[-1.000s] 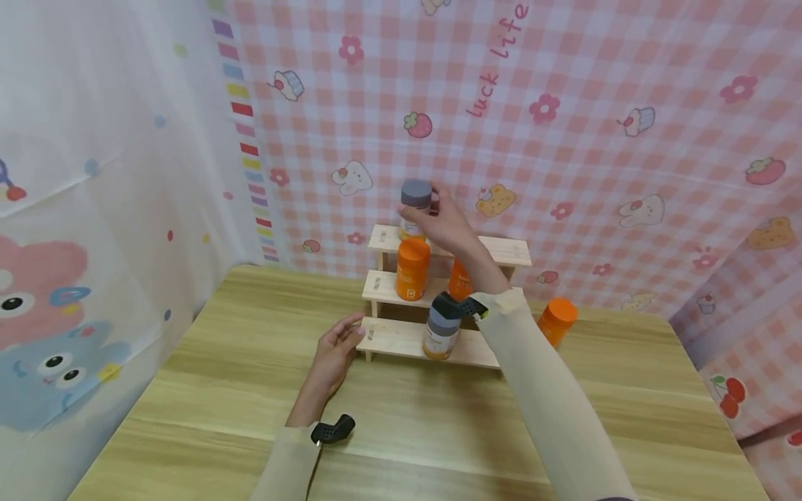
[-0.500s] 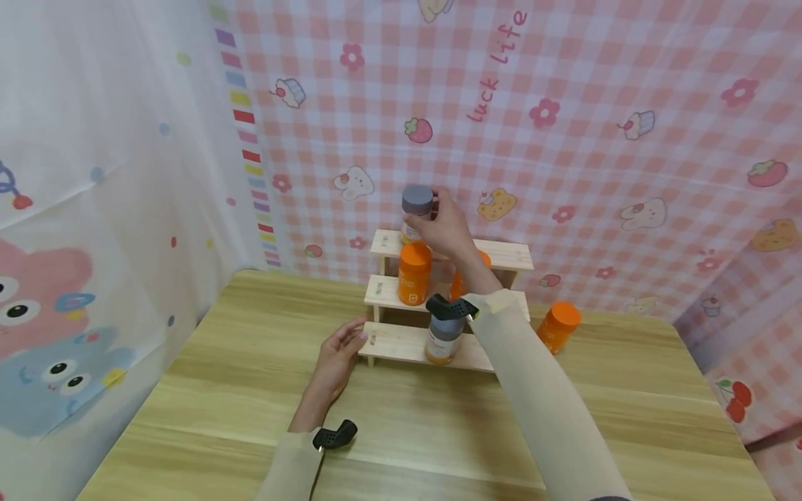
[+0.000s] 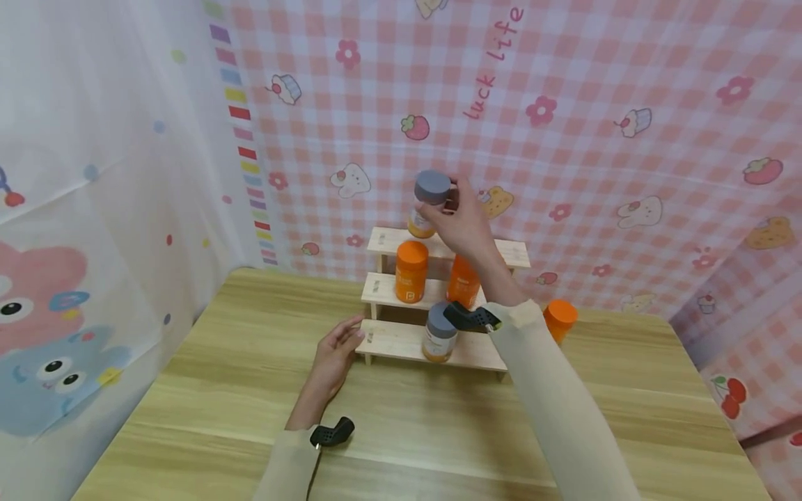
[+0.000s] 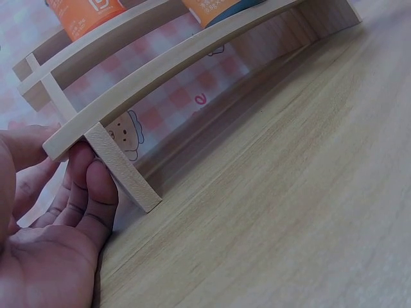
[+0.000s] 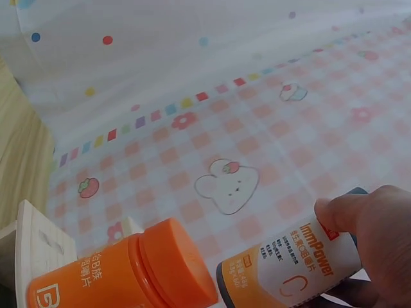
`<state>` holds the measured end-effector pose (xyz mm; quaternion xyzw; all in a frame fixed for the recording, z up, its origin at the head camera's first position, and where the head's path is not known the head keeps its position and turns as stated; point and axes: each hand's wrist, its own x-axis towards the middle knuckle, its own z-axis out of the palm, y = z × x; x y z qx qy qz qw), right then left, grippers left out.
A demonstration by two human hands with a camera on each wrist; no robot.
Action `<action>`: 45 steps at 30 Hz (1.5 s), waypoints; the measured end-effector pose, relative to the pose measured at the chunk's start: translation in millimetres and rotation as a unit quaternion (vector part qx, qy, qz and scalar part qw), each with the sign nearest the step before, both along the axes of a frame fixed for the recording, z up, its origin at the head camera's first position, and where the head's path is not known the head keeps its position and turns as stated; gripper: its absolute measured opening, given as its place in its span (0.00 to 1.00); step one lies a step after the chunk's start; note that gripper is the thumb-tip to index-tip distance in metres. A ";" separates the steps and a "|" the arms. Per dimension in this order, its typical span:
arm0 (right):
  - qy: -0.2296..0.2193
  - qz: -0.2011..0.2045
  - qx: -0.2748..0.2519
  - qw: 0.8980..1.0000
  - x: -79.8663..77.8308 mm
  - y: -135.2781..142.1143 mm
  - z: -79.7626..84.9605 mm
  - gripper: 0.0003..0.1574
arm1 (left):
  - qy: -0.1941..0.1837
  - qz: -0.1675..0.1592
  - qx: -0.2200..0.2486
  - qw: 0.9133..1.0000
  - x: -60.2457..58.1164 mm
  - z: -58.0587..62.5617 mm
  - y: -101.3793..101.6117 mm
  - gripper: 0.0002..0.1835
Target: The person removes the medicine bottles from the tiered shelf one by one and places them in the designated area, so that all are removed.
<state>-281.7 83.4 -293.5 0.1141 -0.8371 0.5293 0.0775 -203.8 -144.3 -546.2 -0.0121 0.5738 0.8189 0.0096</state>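
Observation:
My right hand [image 3: 465, 221] grips a supplement bottle with a grey cap [image 3: 432, 188] over the left part of the top step of a three-tier wooden display stand [image 3: 401, 339]. The bottle leans a little, and its white and yellow label [image 5: 292, 266] faces the right wrist camera. My left hand [image 3: 333, 353] pinches the left end of the lowest step, with the thumb above and curled fingers [image 4: 103, 183] beneath the board, beside the stand's leg. Two orange bottles stand on the middle step, one left [image 3: 411, 273] and one right [image 3: 462, 282]. Another grey-capped bottle [image 3: 438, 335] stands on the lowest step.
A further orange bottle [image 3: 560, 320] stands on the wooden table [image 3: 401, 445] to the right of the stand, partly behind my right sleeve. A pink checked cloth [image 3: 388, 83] hangs close behind the stand, and a white printed cloth [image 3: 125, 181] hangs at the left.
The grey-capped bottle in my right hand has risen slightly and moved right along the top step, and it now leans. My left hand keeps its hold on the lowest step.

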 end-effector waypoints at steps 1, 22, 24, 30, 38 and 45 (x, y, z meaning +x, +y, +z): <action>0.002 0.002 -0.005 1.000 2.6 1.7 0.8 0.41 | -0.001 0.000 -0.001 1.000 -0.4 -0.1 -0.2 0.24; 0.050 -0.001 -0.037 0.998 49.1 36.2 -8.4 0.41 | -0.003 0.005 -0.006 1.000 -1.0 -1.3 -3.9 0.25; 0.051 0.000 -0.040 0.998 52.9 39.5 -11.0 0.42 | -0.006 0.004 -0.001 1.000 -0.6 -0.6 -3.6 0.25; 0.076 0.001 -0.046 0.996 66.0 50.2 -19.6 0.39 | -0.012 0.003 0.001 1.000 -0.4 1.2 -2.3 0.25; 0.087 -0.005 -0.077 0.993 81.1 64.7 -30.5 0.37 | -0.004 0.002 -0.002 1.000 -2.5 -1.6 -2.1 0.25; 0.084 -0.019 -0.104 0.991 97.6 77.6 -37.7 0.38 | -0.001 -0.003 -0.006 1.000 -2.8 -2.5 -0.6 0.25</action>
